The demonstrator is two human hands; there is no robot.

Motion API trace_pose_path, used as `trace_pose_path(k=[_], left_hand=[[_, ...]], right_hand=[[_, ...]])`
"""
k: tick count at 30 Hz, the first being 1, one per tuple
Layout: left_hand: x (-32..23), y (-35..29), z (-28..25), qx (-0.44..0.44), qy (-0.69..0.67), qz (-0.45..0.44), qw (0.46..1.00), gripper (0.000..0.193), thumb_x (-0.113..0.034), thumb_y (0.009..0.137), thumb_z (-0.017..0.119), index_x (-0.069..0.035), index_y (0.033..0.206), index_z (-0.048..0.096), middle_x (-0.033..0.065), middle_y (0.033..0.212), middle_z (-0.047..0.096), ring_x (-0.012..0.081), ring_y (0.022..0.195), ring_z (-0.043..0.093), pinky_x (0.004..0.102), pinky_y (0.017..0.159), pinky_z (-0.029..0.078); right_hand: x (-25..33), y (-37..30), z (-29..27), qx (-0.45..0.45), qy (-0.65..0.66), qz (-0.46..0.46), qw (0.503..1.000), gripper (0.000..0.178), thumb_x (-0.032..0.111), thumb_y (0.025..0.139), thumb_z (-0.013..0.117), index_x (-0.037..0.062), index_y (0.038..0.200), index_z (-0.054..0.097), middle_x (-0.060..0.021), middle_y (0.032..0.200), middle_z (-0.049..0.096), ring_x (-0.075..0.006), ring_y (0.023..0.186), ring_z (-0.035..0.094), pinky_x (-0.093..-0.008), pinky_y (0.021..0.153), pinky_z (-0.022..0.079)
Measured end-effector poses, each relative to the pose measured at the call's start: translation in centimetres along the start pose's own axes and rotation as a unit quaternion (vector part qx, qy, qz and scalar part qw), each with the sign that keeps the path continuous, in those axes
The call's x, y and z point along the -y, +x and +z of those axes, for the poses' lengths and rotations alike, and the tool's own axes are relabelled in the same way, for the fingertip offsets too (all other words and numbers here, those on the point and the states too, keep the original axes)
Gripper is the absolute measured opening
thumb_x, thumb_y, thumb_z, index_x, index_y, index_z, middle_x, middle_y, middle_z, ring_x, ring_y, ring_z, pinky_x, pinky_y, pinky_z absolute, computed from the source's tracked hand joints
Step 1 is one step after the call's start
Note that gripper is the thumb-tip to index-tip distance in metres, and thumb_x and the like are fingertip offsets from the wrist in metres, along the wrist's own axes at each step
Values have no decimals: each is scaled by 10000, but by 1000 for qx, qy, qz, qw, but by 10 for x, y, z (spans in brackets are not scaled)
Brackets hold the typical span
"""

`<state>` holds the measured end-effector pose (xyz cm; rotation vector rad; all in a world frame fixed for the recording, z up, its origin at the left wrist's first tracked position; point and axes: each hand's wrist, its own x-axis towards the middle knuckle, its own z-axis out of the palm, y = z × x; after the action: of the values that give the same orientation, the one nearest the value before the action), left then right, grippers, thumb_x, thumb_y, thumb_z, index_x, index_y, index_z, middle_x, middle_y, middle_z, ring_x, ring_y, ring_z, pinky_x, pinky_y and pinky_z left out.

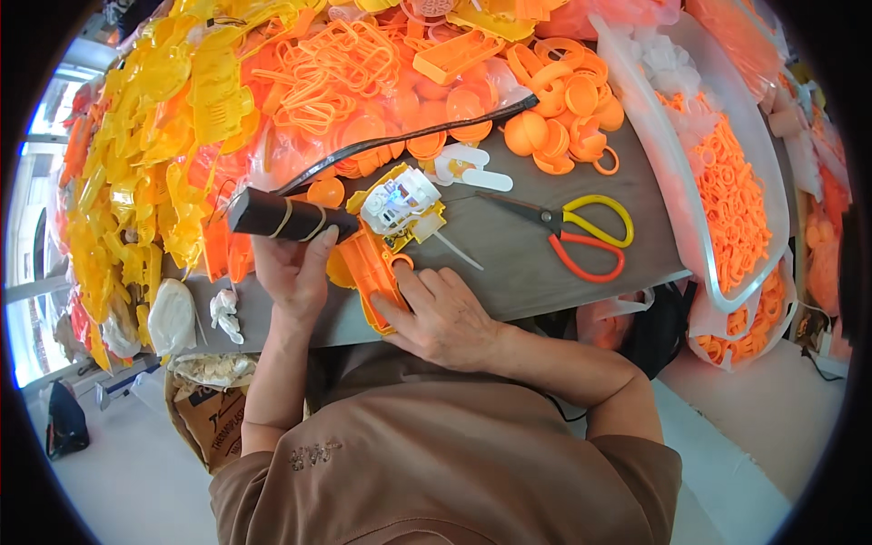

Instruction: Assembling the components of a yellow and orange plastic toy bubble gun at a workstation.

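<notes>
My left hand (292,265) grips a dark, taped tool handle (286,218) wrapped with rubber bands; a black cable (409,145) runs from it across the table. The tool's tip meets a white and yellow plastic mechanism (400,202). My right hand (442,318) presses down on an orange plastic toy housing (374,272) that the mechanism sits in, at the near edge of the grey table (518,263).
Scissors (581,234) with a yellow and an orange handle lie to the right. Heaps of yellow parts (173,118) and orange parts (363,73) fill the back. A clear bag of small orange rings (731,200) stands at the right. White rags (171,316) lie at the left.
</notes>
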<state>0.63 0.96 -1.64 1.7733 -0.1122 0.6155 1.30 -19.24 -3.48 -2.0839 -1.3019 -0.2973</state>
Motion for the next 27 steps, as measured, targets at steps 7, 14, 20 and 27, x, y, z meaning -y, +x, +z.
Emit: trace_pose_path(k=[7, 14, 20, 27], left_hand=[[-2, 5, 1, -1, 11, -16, 1000, 502, 116, 797, 627, 35, 1223, 375, 106, 1049, 558, 169, 943, 584, 308, 843, 489], [4, 2, -13, -42, 71, -25, 996, 474, 106, 782, 642, 30, 1194, 422, 82, 1006, 566, 164, 923, 587, 315, 841, 487], [-1, 5, -11, -48, 89, -39, 994, 457, 96, 780, 640, 25, 1188, 445, 71, 1031, 571, 159, 913, 582, 311, 852, 475], [-35, 7, -37, -117, -106, -127, 979, 412, 15, 840, 534, 17, 1245, 459, 121, 1063, 602, 228, 971, 610, 385, 876, 480]], right_hand=[[2, -1, 2, -12, -15, 2, 1000, 427, 280, 731, 675, 33, 1072, 603, -226, 1035, 540, -215, 747, 495, -309, 629, 381], [8, 0, 14, -38, -42, 6, 998, 315, 224, 794, 499, -11, 976, 603, -227, 1026, 551, -196, 752, 491, -305, 607, 351], [5, -3, 13, -29, -23, 2, 999, 318, 222, 791, 506, -7, 989, 601, -218, 1021, 552, -189, 770, 479, -299, 612, 338], [5, -2, 14, -53, -54, 18, 997, 327, 226, 788, 546, 26, 1040, 606, -211, 1029, 545, -207, 769, 471, -317, 644, 335]])
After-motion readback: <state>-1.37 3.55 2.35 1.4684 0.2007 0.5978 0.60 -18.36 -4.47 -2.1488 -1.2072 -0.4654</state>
